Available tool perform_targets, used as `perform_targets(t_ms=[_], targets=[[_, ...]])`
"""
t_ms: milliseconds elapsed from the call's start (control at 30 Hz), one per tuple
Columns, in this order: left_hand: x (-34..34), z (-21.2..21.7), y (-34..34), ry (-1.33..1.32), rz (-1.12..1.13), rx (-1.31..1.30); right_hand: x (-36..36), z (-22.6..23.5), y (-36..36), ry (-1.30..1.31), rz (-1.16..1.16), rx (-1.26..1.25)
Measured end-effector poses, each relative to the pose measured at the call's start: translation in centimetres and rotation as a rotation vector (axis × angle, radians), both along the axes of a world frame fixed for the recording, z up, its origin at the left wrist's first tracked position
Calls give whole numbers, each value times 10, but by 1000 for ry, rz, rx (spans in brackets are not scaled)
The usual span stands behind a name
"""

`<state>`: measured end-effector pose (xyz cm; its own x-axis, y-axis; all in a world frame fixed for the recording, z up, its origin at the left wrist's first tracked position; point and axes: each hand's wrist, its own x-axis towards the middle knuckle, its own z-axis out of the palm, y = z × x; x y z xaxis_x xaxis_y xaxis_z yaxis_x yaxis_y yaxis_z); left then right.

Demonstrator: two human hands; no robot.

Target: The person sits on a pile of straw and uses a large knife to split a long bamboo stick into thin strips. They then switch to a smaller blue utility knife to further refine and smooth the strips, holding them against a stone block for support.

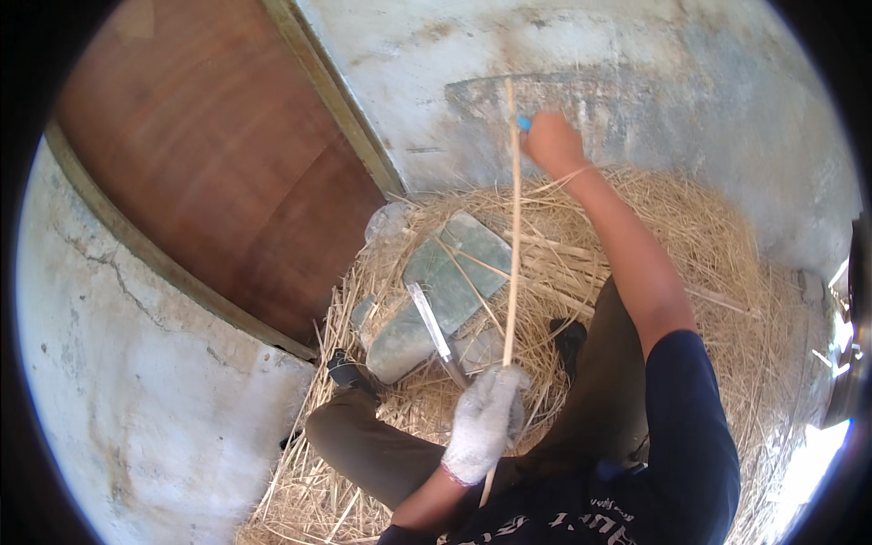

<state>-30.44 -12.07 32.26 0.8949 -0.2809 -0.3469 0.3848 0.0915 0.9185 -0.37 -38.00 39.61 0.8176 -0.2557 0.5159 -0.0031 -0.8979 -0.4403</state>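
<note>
My left hand (484, 422), in a dirty white work glove, is closed around the lower part of a long, thin, pale cane or bamboo strip (515, 227). The strip stands nearly upright in view. At its far end my bare right hand (552, 143) is closed on a small blue object (524, 123) beside the strip; the fist hides most of that object. A knife (431, 320) with a long metal blade points away from the glove. Its brown handle reaches the glove's edge, and I cannot tell whether the left hand grips it too.
Between my legs lies a greenish flat stone slab (459, 263) with thin strips across it. Pale shavings (672, 227) cover the ground all around. A brown door panel (236, 173) is at the left, and a stained plaster wall (618, 45) rises ahead.
</note>
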Motion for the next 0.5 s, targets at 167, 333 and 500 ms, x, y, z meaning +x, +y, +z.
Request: perform_targets(t_ms=[167,333,500], targets=[[31,-9,32,-89,203,-102,-44,-38,105,231,387,-276],[37,-12,53,-149,331,-52,-65,-61,153,74,598,-411],[32,-16,45,-123,297,-10,-27,-63,124,57,448,-325]])
